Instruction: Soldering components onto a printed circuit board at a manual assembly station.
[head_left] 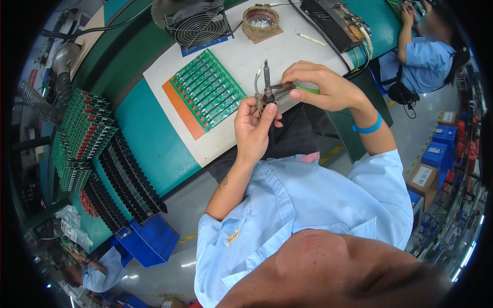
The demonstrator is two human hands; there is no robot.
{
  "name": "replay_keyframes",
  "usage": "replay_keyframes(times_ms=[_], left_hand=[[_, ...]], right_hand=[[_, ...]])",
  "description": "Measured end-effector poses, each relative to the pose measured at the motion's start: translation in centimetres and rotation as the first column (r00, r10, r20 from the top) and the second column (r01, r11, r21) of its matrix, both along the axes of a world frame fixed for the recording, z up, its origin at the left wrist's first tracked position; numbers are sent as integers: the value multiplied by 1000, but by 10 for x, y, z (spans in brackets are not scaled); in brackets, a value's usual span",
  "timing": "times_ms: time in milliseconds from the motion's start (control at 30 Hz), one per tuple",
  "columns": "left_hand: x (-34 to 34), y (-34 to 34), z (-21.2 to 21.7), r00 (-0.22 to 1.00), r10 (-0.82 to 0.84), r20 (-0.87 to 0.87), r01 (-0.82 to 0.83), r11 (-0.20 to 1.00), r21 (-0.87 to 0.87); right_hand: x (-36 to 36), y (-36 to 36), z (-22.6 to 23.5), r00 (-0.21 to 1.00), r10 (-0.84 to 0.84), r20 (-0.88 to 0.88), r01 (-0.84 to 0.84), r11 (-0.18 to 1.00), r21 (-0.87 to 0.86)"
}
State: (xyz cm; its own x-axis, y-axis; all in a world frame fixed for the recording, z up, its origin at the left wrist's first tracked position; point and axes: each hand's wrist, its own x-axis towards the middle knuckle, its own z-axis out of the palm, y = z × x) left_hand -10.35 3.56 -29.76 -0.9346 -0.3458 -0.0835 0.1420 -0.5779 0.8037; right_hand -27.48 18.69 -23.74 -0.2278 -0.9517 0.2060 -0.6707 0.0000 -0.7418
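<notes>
My left hand is closed around the lower part of a soldering iron, whose dark barrel points upward. A thin curved metal tube with a pale lead runs alongside the barrel. In my right hand is a pair of pliers with green handles. The jaws reach left to the collar of the iron; whether they grip it I cannot tell. Left of my hands, a green circuit board panel with rows of small parts lies on an orange board.
At the back stand a fan, a round solder pot and a black device with cables. Stacked green boards and long black strips occupy the left, above a blue bin. Co-workers sit at right and lower left.
</notes>
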Motion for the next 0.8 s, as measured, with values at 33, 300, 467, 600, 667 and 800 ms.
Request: replay_keyframes(times_ms=[33, 300, 467, 600, 667, 800], left_hand=[[0, 0, 0, 1000, 1, 1, -1, 1000, -21], [-2, 5, 1, 1000, 18, 15, -16, 993, -116], [-1, 9, 0, 992, 99, 81, -72, 956, -284], [-3, 9, -1, 962, 270, 43, -161, 685, -711], [-5, 10, -1, 953, 304, -8, -202, 614, -763], [-11, 12, -1, 916, 366, -166, -320, 413, -853]], right_hand=[[0, -1, 0, 1000, -2, 1, 2, 1000, 2], [2, 0, 6, 998, -43, 38, 41, 997, 73], [8, -1, 4, 996, -87, 4, 87, 995, 41], [10, -1, 3, 989, -146, -5, 147, 989, 28], [13, -2, 5, 986, -162, -23, 163, 986, 39], [22, -2, 12, 973, -223, -54, 227, 971, 75]])
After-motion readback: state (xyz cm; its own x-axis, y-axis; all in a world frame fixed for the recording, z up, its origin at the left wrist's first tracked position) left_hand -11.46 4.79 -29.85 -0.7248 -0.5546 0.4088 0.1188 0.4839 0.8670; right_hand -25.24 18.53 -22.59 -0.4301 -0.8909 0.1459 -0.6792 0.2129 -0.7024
